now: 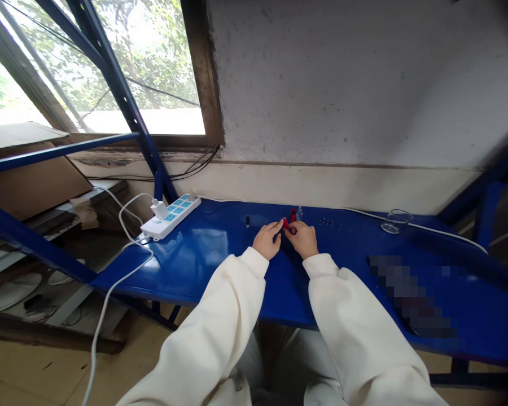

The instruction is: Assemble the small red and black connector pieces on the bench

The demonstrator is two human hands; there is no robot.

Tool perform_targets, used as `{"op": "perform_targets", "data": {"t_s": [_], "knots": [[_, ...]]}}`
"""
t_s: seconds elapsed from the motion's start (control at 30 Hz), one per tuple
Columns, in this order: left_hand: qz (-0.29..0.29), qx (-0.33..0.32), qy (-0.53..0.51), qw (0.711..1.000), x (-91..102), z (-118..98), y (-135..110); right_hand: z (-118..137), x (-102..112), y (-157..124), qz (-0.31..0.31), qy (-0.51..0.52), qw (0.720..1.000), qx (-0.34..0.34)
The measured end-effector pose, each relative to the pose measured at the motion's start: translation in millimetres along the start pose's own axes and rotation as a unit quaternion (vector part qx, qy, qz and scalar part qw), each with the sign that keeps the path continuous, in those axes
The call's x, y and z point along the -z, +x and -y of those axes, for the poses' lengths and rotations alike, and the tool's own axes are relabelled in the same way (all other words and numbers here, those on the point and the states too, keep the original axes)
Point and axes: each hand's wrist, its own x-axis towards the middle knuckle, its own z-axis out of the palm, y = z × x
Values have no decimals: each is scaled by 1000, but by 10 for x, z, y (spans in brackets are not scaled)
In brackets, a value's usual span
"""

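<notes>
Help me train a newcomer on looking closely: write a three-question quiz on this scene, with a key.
1. True or false: a plug sits in the power strip.
2. What colour is the small piece between the left hand and right hand? A) green B) red C) yellow
3. Fill in: the power strip lies to the ____ of both hands.

Key: 1. True. 2. B. 3. Left.

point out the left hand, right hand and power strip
Left hand (266,240), head view: back of hand.
Right hand (305,239), head view: back of hand.
Power strip (174,216), head view: socketed top face.
</notes>
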Motion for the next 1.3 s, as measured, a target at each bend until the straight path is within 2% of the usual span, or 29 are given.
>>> {"op": "perform_targets", "data": {"t_s": [0.1, 0.2, 0.3, 0.37, 0.53, 0.63, 0.8, 0.93, 1.0, 1.13, 1.3], "knots": [[-9, 2, -2, 1000, 11, -7, 7, -1, -3, 1, 6, 1, 1000, -2], [-58, 24, -10, 998, 56, -26, 23, -9, -7, 1, 14, -1, 1000, 4], [-106, 64, -24, 992, 100, -38, 41, -10, -4, 0, 26, -5, 999, 31], [-106, 71, -29, 991, 109, -34, 49, -5, 4, -3, 35, -9, 998, 55], [-77, 55, -18, 995, 99, -11, 62, -17, 16, -7, 47, -25, 994, 94], [-35, 41, 28, 998, 172, -29, 116, -40, 6, -8, 48, -29, 993, 99], [80, -7, 138, 987, 516, -83, 417, -22, -2, -15, 32, 1, 995, 91], [70, 3, 203, 977, 810, -26, 754, 11, 7, -21, 28, 25, 995, 96], [105, 15, 227, 968, 887, 36, 860, 11, 9, -18, 39, 26, 994, 95], [195, 36, 275, 941, 893, 167, 887, -18, -6, -5, 53, 29, 994, 86], [196, 60, 302, 931, 843, 285, 809, -58, -37, 2, 53, 28, 996, 73]]}}
